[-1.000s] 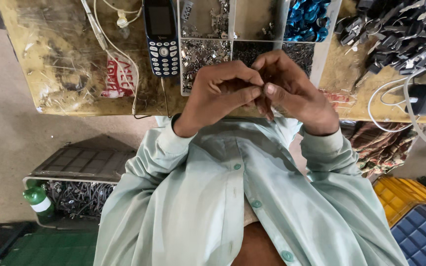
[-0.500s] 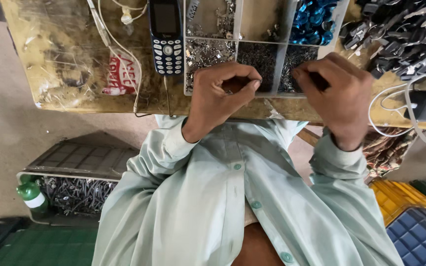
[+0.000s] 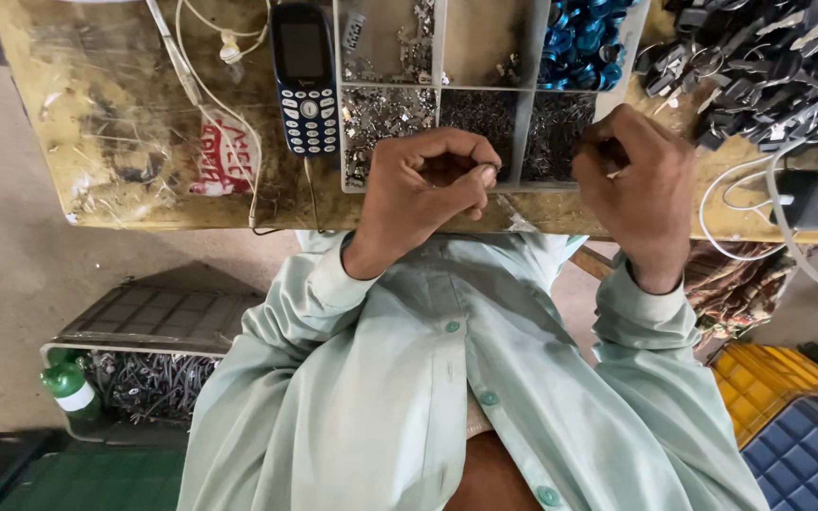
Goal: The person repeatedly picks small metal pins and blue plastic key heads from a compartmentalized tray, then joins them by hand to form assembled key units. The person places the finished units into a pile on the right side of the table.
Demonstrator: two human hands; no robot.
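Left hand: grip pinched on small metal part at tray front edge. Right hand: fingers curled into lower right compartment of dark metal bits; grip state unclear. Blue pieces upper right. Phone beside tray on table.

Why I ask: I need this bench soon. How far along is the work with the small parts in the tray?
No finished pieces can be told apart. In hand: the left hand pinches a small metal piece, and the right hand dips into the tray, at its heap of tiny parts. Left: probably plenty, since several compartments hold heaps.
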